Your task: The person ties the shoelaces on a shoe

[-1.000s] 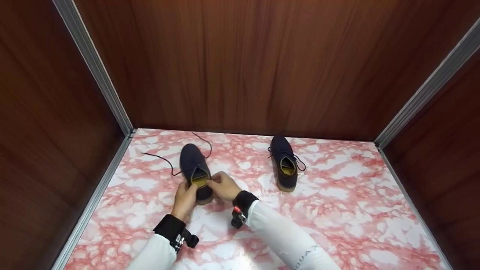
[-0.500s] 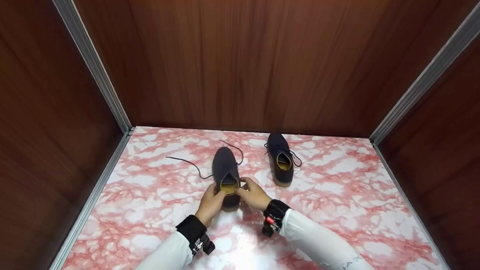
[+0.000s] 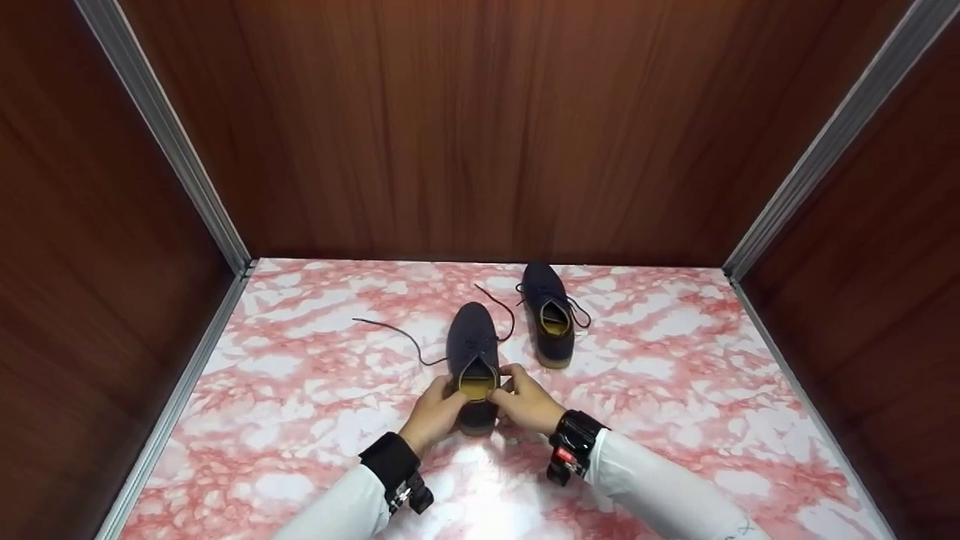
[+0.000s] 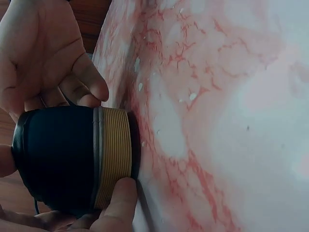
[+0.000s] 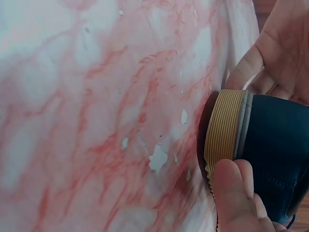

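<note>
1. Navy suede lace-up shoe with a ribbed tan crepe sole (image 3: 472, 360) stands upright on the pink-and-white marbled tabletop (image 3: 675, 375), toe pointing away from the person, its heel clasped between both hands.
2. Its loose dark shoelace (image 3: 397, 335) trails off to the left across the tabletop and loops on the right side by the toe, so this shoe looks unlaced or untied.
3. The left hand (image 3: 435, 412) grips the heel from the left, fingers curled round the back; the left wrist view shows a fingertip pressed on the tan sole edge (image 4: 113, 159).
4. The right hand (image 3: 525, 401) grips from the right, fingers curled at the collar by the yellow insole (image 3: 477, 386).
5. The step in hand appears to be positioning this shoe, square to the person.
6. A next move would probably call for freeing one hand to gather the lace while the other steadies the heel.
7. Both forearms, in white sleeves with black wrist straps, converge from below, wrists low over the tabletop.
8. The matching second navy shoe (image 3: 550, 322) stands just beyond and to the right, laces seemingly tied.
</note>
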The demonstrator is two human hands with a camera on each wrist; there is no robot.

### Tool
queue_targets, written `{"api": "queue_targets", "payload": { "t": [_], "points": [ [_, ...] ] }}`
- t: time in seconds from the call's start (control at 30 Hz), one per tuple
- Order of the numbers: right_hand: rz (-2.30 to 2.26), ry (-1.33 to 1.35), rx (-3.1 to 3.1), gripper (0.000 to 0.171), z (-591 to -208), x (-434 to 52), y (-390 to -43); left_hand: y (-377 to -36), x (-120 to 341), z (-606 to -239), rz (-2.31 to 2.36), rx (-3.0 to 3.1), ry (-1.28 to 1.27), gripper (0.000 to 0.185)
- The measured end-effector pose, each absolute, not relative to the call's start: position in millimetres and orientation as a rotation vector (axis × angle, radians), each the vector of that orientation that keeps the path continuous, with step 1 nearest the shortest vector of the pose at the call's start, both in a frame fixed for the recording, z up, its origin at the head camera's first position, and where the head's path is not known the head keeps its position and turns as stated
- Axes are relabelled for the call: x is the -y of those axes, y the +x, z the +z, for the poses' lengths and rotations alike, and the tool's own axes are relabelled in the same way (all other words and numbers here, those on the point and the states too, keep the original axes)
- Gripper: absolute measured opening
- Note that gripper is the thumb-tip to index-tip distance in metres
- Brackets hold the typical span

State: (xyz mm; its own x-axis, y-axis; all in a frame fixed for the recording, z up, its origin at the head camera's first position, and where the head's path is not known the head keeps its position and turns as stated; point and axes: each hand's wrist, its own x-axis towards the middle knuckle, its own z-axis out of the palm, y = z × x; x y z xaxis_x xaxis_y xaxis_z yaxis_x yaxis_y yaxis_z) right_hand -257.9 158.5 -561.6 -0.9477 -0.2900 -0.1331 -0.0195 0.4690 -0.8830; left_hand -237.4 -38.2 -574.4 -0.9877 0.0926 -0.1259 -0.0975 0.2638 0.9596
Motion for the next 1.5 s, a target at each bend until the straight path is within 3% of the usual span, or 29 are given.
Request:
{"api": "queue_targets", "payload": {
  "t": [0.37,0.63,0.83,1.0,1.17,1.5],
  "points": [
    [-1.519,-0.265,-2.366,0.049,-564.1,-167.5,-247.2,-228.0,37.4,-576.3,1.783,-2.355,0.021,0.052],
    [-1.660,-0.081,-2.174,0.039,-563.5,-175.0,-264.5,-236.4,48.7,-576.6,1.878,-2.111,-0.080,0.053],
    [-1.795,0.045,-2.152,0.032,-562.7,-177.2,-292.2,-256.8,62.2,-574.3,1.968,-1.819,-0.284,0.076],
    [-1.766,0.073,-2.195,0.044,-565.4,-176.2,-311.1,-271.4,68.3,-570.0,1.951,-1.684,-0.338,0.084],
    [-1.707,0.155,-2.199,0.057,-566.5,-171.0,-322.4,-281.4,71.5,-564.9,1.914,-1.649,-0.358,0.082],
    [-1.573,0.220,-2.287,0.057,-563.9,-159.0,-332.7,-287.4,70.7,-556.0,1.830,-1.703,-0.447,0.060]
  ]
}}
